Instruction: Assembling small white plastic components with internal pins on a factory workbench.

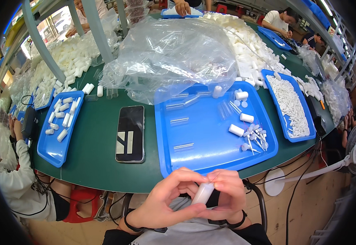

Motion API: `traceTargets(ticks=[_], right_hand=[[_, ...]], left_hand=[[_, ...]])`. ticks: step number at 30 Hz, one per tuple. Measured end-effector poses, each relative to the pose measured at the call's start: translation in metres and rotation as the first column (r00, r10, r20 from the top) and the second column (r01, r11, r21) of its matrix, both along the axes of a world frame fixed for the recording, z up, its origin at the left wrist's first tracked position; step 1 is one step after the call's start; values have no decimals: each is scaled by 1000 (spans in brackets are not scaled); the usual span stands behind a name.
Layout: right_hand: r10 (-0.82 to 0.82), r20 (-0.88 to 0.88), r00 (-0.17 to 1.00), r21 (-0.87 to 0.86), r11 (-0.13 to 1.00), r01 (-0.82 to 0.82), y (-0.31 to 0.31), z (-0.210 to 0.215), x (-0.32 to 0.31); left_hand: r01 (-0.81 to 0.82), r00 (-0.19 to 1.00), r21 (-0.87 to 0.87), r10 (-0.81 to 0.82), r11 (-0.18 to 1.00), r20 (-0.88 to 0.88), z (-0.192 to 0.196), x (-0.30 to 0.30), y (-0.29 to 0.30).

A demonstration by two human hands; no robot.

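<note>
Nr table (96, 167), L fingers (182, 175) + R fingers (229, 185) grasp white cyl (203, 194) (blue tray (204, 134): clr tubes (183, 147), white caps (246, 118)).

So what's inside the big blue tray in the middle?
Clear tubes, white cylinders, pale discs and stemmed pieces. The plastic bag overlaps the far edge of the tray; what's beneath is unclear.

Worn on the head — looking steeply down and forward, close above left hand (161, 204) and right hand (230, 191), then across the green bench (92, 163) and beyond — fisheye-wide.
</note>
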State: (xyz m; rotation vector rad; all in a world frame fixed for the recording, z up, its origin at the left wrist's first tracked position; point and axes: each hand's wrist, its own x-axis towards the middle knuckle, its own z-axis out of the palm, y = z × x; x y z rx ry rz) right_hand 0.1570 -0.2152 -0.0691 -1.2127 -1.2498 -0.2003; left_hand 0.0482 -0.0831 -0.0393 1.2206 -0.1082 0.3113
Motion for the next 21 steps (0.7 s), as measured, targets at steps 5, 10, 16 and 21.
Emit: traceTargets(ticks=[5,10,16,21], right_hand=[[-279,-103,955,-66,960,274,-17,-14,20],[-510,-179,841,-257,850,460,-28,-16,43],[-520,-78,851,-361,810,462,-28,-12,44],[-508,22,861,-423,775,469,-21,-9,43]], left_hand=[[-175,954,306,238,936,-183,8,7,4],[-363,873,618,487,697,-37,-4,21,14],[-399,789,785,614,473,31,-23,34,19],[-299,858,923,491,241,149,-21,39,17]])
